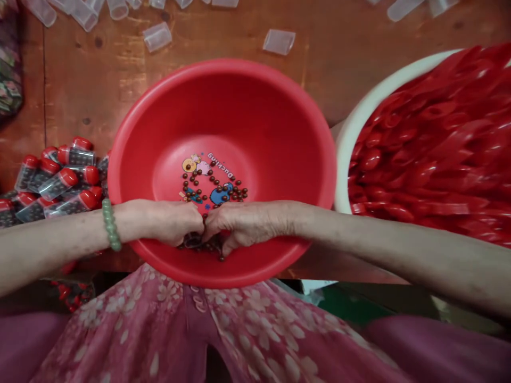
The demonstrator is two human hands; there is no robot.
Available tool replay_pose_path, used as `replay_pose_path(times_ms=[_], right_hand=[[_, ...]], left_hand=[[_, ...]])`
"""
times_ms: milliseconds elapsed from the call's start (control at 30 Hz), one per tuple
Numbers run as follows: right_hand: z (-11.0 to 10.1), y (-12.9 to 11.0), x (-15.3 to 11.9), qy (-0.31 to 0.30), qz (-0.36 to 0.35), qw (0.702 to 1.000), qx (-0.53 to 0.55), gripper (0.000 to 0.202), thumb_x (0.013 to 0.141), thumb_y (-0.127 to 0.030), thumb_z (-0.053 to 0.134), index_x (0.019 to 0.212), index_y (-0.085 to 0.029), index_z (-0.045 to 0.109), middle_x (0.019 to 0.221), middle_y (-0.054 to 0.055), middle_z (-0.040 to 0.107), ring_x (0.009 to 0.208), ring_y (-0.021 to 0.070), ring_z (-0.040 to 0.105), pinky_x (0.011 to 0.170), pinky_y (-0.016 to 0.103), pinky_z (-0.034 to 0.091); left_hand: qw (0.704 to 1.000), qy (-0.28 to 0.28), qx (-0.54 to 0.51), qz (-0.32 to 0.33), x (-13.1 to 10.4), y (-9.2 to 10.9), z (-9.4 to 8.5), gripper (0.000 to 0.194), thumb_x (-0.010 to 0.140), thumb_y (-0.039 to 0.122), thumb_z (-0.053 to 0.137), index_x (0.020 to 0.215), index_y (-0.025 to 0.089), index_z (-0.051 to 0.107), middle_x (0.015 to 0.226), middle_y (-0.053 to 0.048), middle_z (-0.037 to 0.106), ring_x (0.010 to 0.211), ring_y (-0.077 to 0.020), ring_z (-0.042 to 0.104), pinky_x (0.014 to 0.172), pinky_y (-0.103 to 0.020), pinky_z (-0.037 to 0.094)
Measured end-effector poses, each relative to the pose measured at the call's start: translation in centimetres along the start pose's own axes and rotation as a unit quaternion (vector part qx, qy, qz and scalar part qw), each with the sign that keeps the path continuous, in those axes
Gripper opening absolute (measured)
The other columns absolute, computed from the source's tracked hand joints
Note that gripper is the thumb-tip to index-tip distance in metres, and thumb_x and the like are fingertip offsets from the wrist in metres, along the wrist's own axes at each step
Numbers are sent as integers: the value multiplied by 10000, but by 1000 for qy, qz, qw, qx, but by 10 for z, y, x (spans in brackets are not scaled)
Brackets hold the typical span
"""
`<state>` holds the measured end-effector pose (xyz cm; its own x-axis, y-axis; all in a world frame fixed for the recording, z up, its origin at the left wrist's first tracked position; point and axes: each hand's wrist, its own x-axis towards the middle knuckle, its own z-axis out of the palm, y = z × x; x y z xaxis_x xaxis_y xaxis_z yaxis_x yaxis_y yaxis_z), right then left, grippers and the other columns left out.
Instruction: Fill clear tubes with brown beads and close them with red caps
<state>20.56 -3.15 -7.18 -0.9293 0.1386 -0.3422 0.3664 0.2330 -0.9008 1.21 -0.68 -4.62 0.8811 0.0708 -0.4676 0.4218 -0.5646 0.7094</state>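
A red plastic basin [295, 122] sits before me, with small round brown beads [235, 192] scattered over its printed bottom. Inside its near side, my left hand [175, 222] is closed around a small clear plastic tube [194, 241], mostly covered by the fingers. The tube's round mouth faces up and dark beads lie around it. Beside that mouth, my right hand [251, 222] reaches down with curled fingers and thumb around a cluster of beads. Its fingertips touch the beads close to the tube; how many beads they hold is hidden.
Filled clear tubes with red caps [64, 181] lie piled at the left. A white tub [343, 159] heaped with glossy red plastic pieces [431, 138] stands at the right. Empty clear tubes [279, 41] lie along the far side of the wooden table [80, 69].
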Motion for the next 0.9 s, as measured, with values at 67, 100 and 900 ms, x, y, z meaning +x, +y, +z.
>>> replay_pose_path(times_ms=[67, 100, 900], right_hand=[[-5, -7, -3, 21, 8, 999, 43, 332, 780, -178, 732, 1112, -176, 717, 1013, 43, 712, 944, 159, 628, 869, 275, 473], [-9, -10, -5, 39, 6, 997, 61, 338, 780, -194, 740, 1117, -176, 718, 1027, 45, 709, 980, 163, 619, 906, 285, 463], [-83, -1, -15, 238, 40, 947, -211, 324, 916, -231, 560, 1229, -178, 624, 1096, 96, 660, 980, 189, 612, 874, 327, 474]], left_hand=[[997, -56, -46, 23, -9, 3, -15, 298, 681, -45, 565, 829, 159, 725, 661, 37, 657, 537, -75, 478, 513, -179, 369], [995, -68, -67, 22, -14, 4, -22, 304, 690, -43, 555, 853, 155, 719, 670, 38, 647, 547, -75, 473, 513, -176, 362], [926, 252, -280, 20, -72, -3, -40, 348, 899, 252, 596, 1228, 141, 611, 1130, -98, 704, 985, -175, 663, 885, -296, 511]])
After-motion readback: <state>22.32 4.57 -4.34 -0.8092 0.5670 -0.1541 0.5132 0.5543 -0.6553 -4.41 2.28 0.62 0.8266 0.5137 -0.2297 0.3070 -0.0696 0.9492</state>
